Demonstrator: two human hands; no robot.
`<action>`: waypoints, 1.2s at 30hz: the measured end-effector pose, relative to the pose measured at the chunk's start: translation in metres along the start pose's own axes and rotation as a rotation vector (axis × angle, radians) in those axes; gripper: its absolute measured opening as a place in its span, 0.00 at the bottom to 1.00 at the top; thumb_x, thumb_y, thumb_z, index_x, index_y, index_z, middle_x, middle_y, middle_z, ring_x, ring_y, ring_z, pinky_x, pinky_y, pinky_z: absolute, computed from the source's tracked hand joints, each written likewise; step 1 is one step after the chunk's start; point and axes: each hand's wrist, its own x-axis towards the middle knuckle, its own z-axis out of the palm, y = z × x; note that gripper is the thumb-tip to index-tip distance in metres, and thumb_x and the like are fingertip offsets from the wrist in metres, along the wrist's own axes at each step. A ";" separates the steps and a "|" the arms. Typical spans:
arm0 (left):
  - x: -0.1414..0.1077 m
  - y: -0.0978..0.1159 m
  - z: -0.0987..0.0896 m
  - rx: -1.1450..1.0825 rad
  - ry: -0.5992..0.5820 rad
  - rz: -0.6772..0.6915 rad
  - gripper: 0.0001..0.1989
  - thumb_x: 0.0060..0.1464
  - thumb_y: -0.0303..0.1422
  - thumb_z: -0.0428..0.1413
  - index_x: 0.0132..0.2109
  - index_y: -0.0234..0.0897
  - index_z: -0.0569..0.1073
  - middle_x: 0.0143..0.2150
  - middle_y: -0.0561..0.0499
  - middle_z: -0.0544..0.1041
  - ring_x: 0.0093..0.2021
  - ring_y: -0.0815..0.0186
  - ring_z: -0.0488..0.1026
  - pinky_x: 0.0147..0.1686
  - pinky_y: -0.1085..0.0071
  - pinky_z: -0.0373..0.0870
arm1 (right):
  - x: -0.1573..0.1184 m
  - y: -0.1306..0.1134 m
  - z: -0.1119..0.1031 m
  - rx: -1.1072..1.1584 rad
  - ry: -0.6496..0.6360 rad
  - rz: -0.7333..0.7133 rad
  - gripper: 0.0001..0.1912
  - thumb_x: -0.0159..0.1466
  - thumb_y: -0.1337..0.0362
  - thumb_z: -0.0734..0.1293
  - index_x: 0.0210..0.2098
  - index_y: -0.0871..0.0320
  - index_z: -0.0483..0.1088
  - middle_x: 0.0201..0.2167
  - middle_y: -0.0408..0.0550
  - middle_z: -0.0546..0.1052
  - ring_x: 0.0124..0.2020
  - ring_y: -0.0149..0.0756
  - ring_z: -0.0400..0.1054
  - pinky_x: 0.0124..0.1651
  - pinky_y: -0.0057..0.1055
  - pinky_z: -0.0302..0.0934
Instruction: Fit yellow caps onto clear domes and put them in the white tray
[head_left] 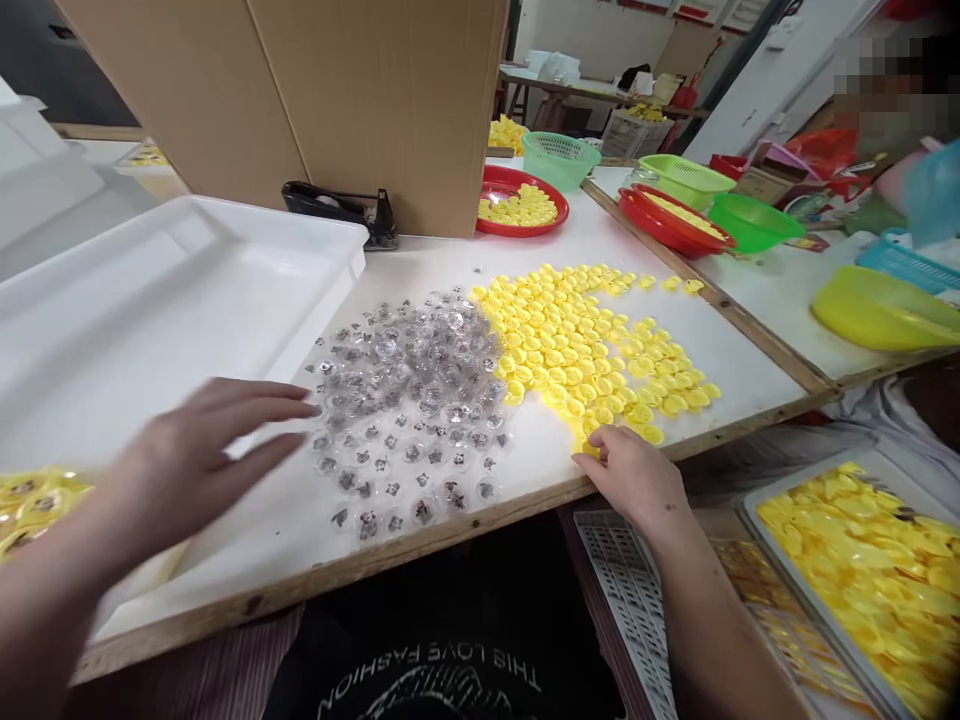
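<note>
My left hand (214,440) is over the white table at the left edge of a heap of clear plastic half shells (420,370). Its fingers are stretched out with the thumb apart, and it holds nothing that I can see. Small dark printed figures show in the clear shells. Beside them, to the right, several rows of small yellow half shells (562,340) lie spread on the table. My right hand (630,475) is at their near edge, thumb and fingers closed around a yellow half shell (589,447), which is mostly hidden by the fingers.
A large white tray (277,250) is on the left, with yellow pieces (37,505) in front. A cardboard box (390,100), black tape dispenser (341,208) and red tray (517,228) stand behind. A bin of yellow shells (862,560) sits low right. Wooden strips edge the table.
</note>
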 end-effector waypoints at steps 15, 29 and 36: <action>0.020 0.081 0.094 -0.351 -0.248 0.026 0.09 0.59 0.31 0.51 0.43 0.38 0.75 0.43 0.48 0.78 0.44 0.63 0.73 0.46 0.63 0.70 | 0.002 -0.005 0.009 0.012 0.091 -0.156 0.02 0.60 0.70 0.62 0.31 0.59 0.66 0.34 0.49 0.67 0.33 0.37 0.64 0.33 0.31 0.53; 0.030 0.087 0.108 -0.364 -0.242 -0.125 0.07 0.53 0.27 0.56 0.40 0.38 0.75 0.39 0.49 0.78 0.42 0.62 0.72 0.44 0.64 0.69 | 0.005 -0.066 0.005 0.444 0.122 -0.453 0.06 0.60 0.71 0.63 0.27 0.57 0.66 0.30 0.44 0.68 0.30 0.31 0.64 0.36 0.27 0.57; 0.028 0.096 0.115 -0.321 -0.224 -0.072 0.05 0.53 0.27 0.56 0.38 0.38 0.75 0.36 0.50 0.77 0.40 0.62 0.71 0.43 0.65 0.68 | 0.042 -0.072 0.011 0.347 -0.022 -0.485 0.02 0.56 0.67 0.69 0.29 0.56 0.71 0.29 0.43 0.70 0.30 0.33 0.64 0.33 0.28 0.55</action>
